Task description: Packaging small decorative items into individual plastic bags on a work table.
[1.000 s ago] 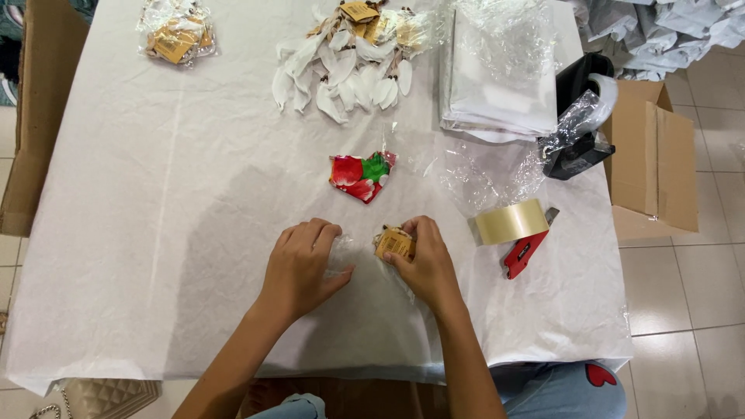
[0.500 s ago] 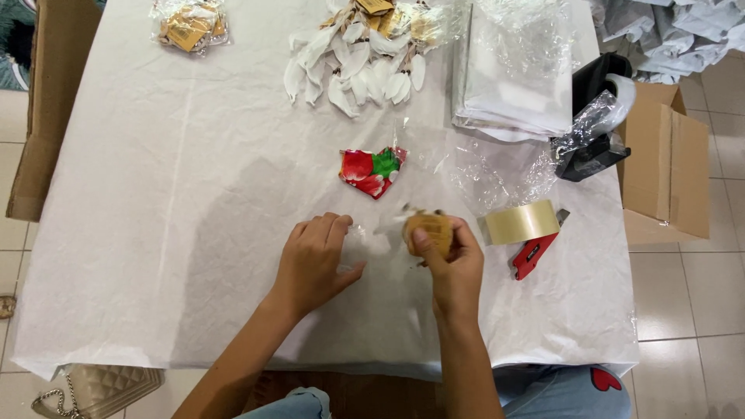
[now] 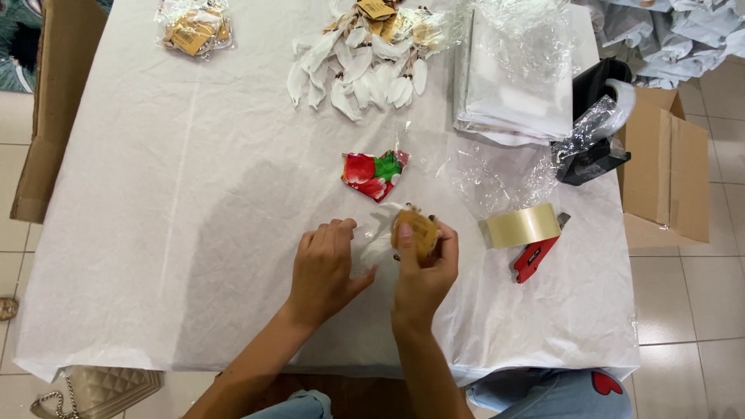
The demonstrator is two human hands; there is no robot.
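Both forearms reach up from the bottom edge, bare, angling slightly toward each other. The left hand (image 3: 326,268) lies palm down with fingers loosely curled and the thumb spread toward the other hand. The right hand (image 3: 423,268) is raised on its wrist, fingers and thumb closed around something small, apparently pinched between fingertips and thumb.
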